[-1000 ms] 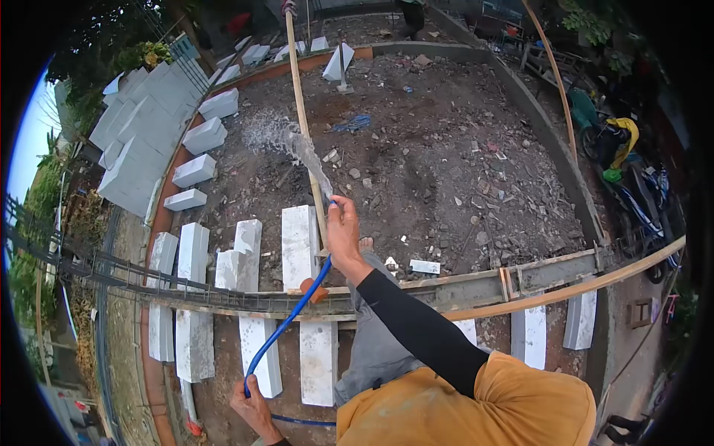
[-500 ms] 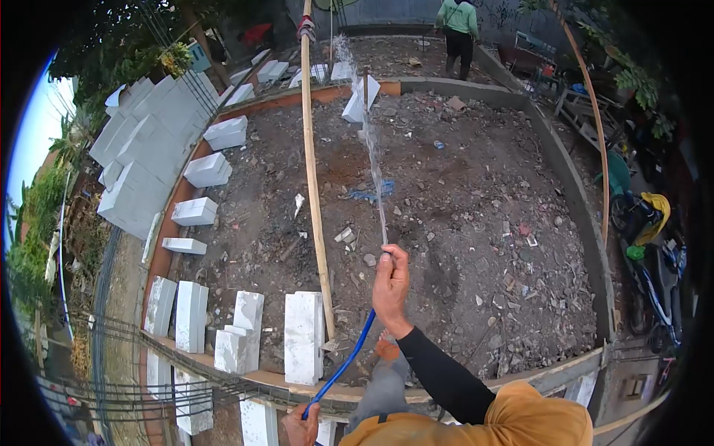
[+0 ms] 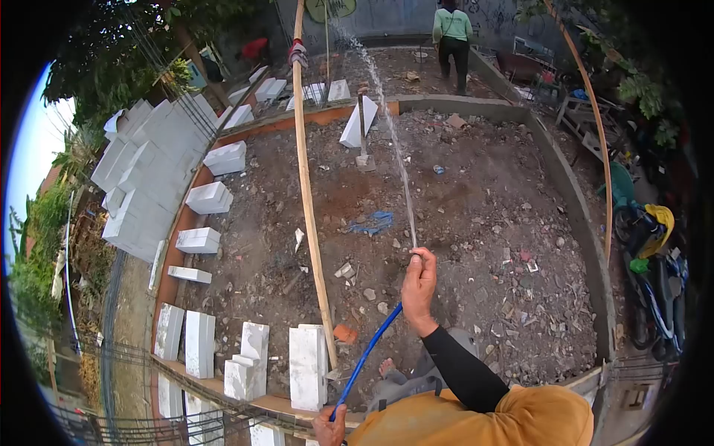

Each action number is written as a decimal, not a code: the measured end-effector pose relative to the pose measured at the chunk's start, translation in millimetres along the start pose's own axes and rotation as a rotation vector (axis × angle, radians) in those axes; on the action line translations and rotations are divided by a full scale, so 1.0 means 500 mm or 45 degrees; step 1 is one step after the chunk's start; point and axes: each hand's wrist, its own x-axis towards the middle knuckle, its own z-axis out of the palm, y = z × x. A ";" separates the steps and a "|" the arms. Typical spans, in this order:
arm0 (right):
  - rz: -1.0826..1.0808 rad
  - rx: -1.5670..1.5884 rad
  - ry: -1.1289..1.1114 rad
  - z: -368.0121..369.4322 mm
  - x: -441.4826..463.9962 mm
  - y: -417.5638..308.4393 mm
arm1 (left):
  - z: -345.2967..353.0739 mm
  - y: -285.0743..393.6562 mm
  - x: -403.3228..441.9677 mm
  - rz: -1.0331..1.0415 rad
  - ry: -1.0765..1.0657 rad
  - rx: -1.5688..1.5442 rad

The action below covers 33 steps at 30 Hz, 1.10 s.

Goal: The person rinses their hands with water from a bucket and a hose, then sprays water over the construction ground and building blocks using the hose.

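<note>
Rubble-strewn soil (image 3: 483, 193) fills the head view, framed by a low concrete edge (image 3: 576, 201), with a grey wall (image 3: 401, 16) at the back and white blocks (image 3: 308, 368) along the left and near sides. The blue hose (image 3: 370, 346) bows upward between the two hands. Its mouth sits at the thumb and fingertips of the right hand (image 3: 420, 286), which is closed around the end; lower and to the left, the left hand (image 3: 329, 425) is curled around a further stretch. From the mouth a thin water jet (image 3: 401, 167) runs up and slightly left, right of the wooden pole (image 3: 306, 186).

One second ago the spray fanned out leftward across that pole; now it reaches toward the back. A person in a pale green top (image 3: 453, 37), then showing only the legs, is now in view from head to foot.
</note>
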 end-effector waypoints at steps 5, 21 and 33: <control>0.162 -0.073 0.003 -0.108 0.105 0.072 | 0.120 0.025 0.035 0.023 0.030 -0.012; 0.164 -0.091 -0.016 -0.422 0.522 0.098 | 0.513 0.407 -0.025 -0.086 0.000 -0.065; 0.194 -0.256 -0.022 -0.536 0.569 0.134 | 0.564 0.597 -0.017 -0.082 -0.049 -0.086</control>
